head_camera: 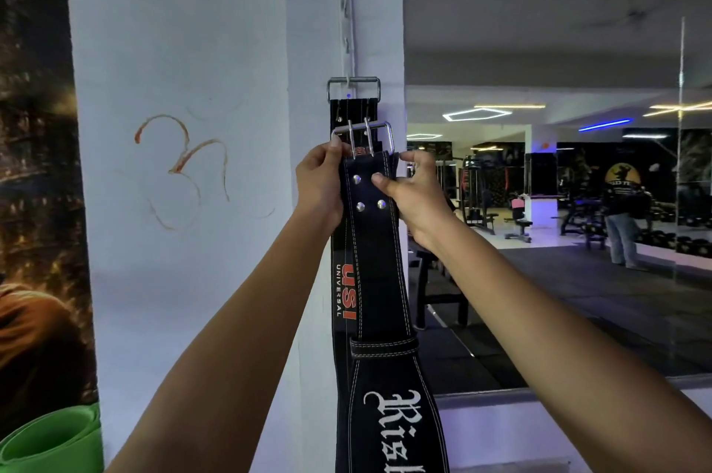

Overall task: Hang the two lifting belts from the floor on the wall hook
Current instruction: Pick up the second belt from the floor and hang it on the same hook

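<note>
White pillar fills the left half of the view; mirror wall to the right of its edge. A metal hook strip is fixed vertically near the pillar's right edge, with the wall hook at its bottom end.

First belt, the one with red lettering, is already hung: its buckle is caught on the wall hook and the strap drops straight down flat against the pillar's right edge.

Second belt, white stitching and white script, is held in front of the first, overlapping it, long axis vertical, tail hanging down out of frame. Its buckle is uppermost, just below the first buckle and not yet on the hook.

Left hand is closed on the strap's left edge just under the buckle, fingertips at the buckle's left corner. Right hand is pinched on the right edge, thumb across the face by the rivets, forefinger near the buckle's right corner. Both hands sit level, equally near.

Key relation: hook lies directly above the held buckle, slightly left of its centre, with the first buckle occupying it. Judged next: frame to be raised straight up and slipped over the hook tip, in front of the first buckle. Risk judged: first buckle knocked off during that.
</note>
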{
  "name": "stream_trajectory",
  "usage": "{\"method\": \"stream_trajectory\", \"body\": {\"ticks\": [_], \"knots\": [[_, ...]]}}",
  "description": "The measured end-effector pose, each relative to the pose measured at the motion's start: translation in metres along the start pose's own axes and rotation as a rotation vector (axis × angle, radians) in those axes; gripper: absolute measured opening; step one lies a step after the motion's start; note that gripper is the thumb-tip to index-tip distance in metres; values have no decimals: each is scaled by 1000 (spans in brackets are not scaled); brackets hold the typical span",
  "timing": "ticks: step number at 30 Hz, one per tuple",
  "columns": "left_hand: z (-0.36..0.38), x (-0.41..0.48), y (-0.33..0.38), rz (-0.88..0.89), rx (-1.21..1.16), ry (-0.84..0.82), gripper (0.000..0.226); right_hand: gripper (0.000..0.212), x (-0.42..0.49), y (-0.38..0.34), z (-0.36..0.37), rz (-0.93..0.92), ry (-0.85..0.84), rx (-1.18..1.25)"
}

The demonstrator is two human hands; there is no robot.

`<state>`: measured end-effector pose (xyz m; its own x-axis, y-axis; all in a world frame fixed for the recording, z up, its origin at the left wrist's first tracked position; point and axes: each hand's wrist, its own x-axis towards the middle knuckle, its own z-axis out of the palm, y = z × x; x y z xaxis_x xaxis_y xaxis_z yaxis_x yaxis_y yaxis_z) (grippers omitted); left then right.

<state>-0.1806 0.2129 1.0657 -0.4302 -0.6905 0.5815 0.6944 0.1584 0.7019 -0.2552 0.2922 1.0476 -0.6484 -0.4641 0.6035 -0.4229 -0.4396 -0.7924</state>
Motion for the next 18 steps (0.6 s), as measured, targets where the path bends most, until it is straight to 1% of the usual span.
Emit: {"method": "stream_trajectory", "body": {"ticks": [3,4,5,6,7,8,10,12,18], "knots": [[9,5,-5,60,5,35,28,51,8,-6,-7,-7,-28,127],[12,6,-8,73,10,38,28,47,11,-11,-10,7,-55,205],[16,8,-10,87,14,46,28,38,15,-15,-14,17,-89,272],[19,10,-12,99,20,54,28,25,17,-18,-16,15,-111,306],[22,12,-14,110,25,60,28,11,20,-20,-18,3,-117,305],[25,15,-15,120,27,62,29,5,23,-22,-19,-10,-108,289],[31,22,-18,143,40,67,29,18,34,-20,-19,-36,-49,247],[37,30,-18,166,65,83,29,24,49,-20,-17,-67,8,237],[42,71,-16,198,112,140,30,26,103,-14,3,-128,99,188]]}}
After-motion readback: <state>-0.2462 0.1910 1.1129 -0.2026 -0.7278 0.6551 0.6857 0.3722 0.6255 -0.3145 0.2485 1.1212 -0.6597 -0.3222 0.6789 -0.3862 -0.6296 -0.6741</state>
